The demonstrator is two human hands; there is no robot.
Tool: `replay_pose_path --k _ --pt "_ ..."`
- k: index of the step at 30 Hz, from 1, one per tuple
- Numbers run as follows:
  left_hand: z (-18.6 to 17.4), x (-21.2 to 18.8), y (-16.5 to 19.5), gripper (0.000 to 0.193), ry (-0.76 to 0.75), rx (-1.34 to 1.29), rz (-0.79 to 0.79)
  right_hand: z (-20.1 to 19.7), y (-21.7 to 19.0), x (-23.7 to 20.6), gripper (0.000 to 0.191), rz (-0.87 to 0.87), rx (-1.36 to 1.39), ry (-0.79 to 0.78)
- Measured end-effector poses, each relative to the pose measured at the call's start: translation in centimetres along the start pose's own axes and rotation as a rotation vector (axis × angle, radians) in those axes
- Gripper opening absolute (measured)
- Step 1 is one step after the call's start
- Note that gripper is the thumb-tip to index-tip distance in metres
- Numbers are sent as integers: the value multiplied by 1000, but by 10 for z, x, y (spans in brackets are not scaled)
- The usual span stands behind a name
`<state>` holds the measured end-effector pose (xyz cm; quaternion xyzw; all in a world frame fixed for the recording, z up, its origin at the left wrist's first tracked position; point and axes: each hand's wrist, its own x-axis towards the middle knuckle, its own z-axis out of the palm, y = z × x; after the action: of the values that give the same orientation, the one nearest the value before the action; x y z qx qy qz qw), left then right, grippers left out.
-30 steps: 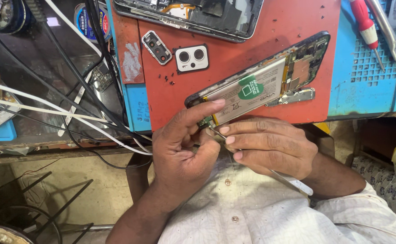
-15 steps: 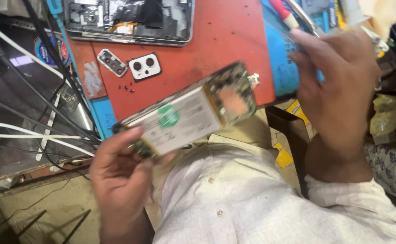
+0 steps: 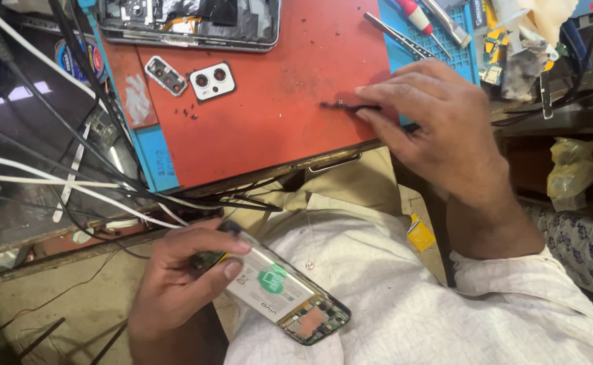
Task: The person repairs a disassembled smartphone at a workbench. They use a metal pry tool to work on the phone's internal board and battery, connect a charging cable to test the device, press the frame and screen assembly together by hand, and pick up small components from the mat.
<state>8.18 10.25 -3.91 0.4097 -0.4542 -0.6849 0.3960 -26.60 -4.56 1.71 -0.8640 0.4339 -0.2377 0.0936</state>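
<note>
1. A green sticker (image 3: 270,280) sits on the white battery of the open phone (image 3: 279,297). It is a small patch with white marks. The phone lies low in the picture, over the lap.
2. A round blue and white label (image 3: 73,59) lies at the top left, behind black cables.
3. A small yellow packet (image 3: 419,233) lies under the edge of the table.
4. A crinkly yellowish plastic bag (image 3: 570,169) sits at the right on a lower shelf.

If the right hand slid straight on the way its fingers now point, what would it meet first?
The right hand points left across the red mat, its fingers on a small dark part. It would push that part first; beyond it the mat looks bare up to the white camera cover, probably just above that line.
</note>
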Motion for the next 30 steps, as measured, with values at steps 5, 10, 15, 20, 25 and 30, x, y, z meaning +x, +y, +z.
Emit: replay_pose_path --k 5,10,15,20,25,30 --pt "42 25 18 79 1 -243 -43 -3 -6 -7 19 -11 166 54" --pt "78 46 8 40 0 -422 -77 1 -6 -14 15 20 115 147" --pt "83 56 -6 24 126 -365 -31 7 -12 -35 9 288 683 268" --pt "82 64 -17 23 60 -268 -11 11 -29 -61 15 138 678 -43" --pt "79 63 -21 23 12 -305 12 20 -29 -64 25 64 531 -118" --pt "76 62 -17 24 1 -217 37 26 -30 -56 23 -66 482 58"
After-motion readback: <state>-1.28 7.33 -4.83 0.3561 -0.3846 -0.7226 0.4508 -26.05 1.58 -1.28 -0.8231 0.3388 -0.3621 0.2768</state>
